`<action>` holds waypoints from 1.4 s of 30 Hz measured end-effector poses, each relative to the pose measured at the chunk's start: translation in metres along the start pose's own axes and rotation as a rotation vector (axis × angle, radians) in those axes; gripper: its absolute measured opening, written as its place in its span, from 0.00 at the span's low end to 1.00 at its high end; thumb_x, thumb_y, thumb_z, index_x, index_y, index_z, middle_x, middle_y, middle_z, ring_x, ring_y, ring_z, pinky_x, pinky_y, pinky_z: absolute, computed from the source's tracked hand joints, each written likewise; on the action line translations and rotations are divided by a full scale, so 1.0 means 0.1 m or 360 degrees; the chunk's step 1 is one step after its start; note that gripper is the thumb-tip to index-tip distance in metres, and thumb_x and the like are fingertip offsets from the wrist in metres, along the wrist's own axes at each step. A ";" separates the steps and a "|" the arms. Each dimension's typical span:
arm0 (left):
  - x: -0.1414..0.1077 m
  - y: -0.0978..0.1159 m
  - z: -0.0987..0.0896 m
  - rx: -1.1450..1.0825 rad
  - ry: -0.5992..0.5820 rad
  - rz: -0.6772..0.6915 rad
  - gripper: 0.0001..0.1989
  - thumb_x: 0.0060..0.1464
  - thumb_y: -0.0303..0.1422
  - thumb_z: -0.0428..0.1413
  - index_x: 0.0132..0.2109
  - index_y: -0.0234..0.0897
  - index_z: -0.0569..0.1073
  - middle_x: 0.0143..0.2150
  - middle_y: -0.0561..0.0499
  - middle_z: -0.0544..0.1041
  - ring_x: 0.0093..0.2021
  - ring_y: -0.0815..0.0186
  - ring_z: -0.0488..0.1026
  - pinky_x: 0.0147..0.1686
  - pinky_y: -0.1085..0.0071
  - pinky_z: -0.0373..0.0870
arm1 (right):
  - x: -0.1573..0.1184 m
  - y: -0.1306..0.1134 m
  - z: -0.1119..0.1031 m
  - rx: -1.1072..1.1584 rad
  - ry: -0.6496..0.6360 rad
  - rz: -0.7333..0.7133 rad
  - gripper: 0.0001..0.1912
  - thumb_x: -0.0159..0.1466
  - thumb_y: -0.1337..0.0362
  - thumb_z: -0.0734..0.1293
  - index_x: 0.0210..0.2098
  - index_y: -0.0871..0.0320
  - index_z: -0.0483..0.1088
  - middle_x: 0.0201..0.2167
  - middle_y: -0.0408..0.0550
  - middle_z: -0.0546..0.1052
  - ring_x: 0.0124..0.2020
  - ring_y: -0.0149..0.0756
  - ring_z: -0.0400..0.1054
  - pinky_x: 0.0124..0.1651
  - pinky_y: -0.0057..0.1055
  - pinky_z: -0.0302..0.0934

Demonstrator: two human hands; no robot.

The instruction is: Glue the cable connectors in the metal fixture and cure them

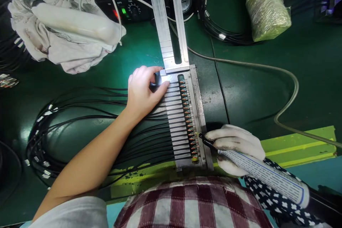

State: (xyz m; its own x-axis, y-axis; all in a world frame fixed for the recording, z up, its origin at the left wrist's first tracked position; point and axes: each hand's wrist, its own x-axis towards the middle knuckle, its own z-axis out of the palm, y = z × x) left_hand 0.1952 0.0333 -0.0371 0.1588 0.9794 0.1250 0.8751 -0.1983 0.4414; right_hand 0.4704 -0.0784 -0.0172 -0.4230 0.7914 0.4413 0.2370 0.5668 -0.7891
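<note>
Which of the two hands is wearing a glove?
The right hand, gripping the printed tube: a white glove covers it, while the left hand is bare.

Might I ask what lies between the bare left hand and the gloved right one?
The head view shows part of the metal fixture, with black cables across it, and the black tip of the tool in the right hand.

The left hand (143,91) hides part of the fixture (197,114) and some cables (149,148); beyond its fingertips, the steel arm (160,21) leaves the top edge. Past the right hand's (244,142) fingers, the tube's (272,178) print is too small to read, its end cut off.
</note>
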 end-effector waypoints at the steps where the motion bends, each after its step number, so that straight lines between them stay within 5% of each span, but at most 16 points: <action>1: 0.00 0.00 0.00 -0.0002 0.0003 0.0002 0.17 0.57 0.42 0.55 0.51 0.40 0.72 0.32 0.52 0.67 0.38 0.60 0.67 0.43 0.64 0.63 | 0.01 0.00 0.00 0.0003 -0.0003 0.0006 0.07 0.64 0.64 0.68 0.40 0.60 0.72 0.38 0.56 0.80 0.38 0.40 0.77 0.37 0.35 0.72; 42: 0.00 0.00 0.00 -0.0027 -0.0011 -0.0024 0.17 0.57 0.43 0.55 0.50 0.41 0.72 0.33 0.51 0.68 0.39 0.59 0.67 0.44 0.63 0.63 | -0.09 -0.11 0.03 -0.0041 0.0016 -0.0015 0.06 0.63 0.66 0.67 0.39 0.60 0.71 0.37 0.56 0.80 0.37 0.40 0.78 0.34 0.33 0.71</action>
State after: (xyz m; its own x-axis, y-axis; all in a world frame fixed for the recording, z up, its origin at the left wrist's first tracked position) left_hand 0.1951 0.0337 -0.0372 0.1493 0.9824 0.1120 0.8695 -0.1844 0.4582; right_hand 0.4689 -0.0927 -0.0136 -0.4167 0.7880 0.4532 0.2554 0.5800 -0.7735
